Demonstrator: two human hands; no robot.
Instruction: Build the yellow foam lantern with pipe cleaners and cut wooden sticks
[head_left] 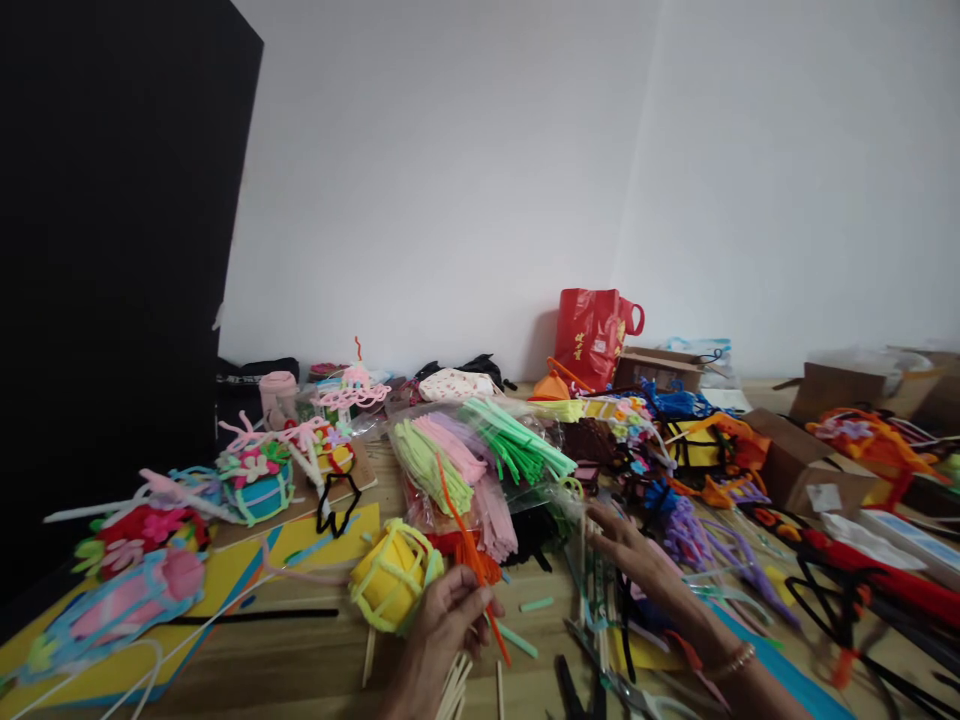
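My left hand [442, 630] is at the lower middle, its fingers closed on a long orange pipe cleaner [471, 560]. Right beside that hand sits a yellow foam craft [388, 578] caged in yellow-green pipe cleaner, and a few wooden sticks [454, 688] lie below it. My right hand [637, 555], with a beaded bracelet [731, 661] on its wrist, reaches left with its fingers spread. Its fingertips are close to a clear plastic bag of green pipe cleaners [517, 445] and upright wooden sticks [581, 560]. It seems to hold nothing.
The wooden table [525, 640] is crowded with bagged pipe cleaners, finished pipe-cleaner crafts, yellow card [319, 530] and scissors [592, 690]. Cardboard boxes [806, 465] stand at the right, a red bag [592, 335] stands at the back, and a black panel [112, 250] fills the left.
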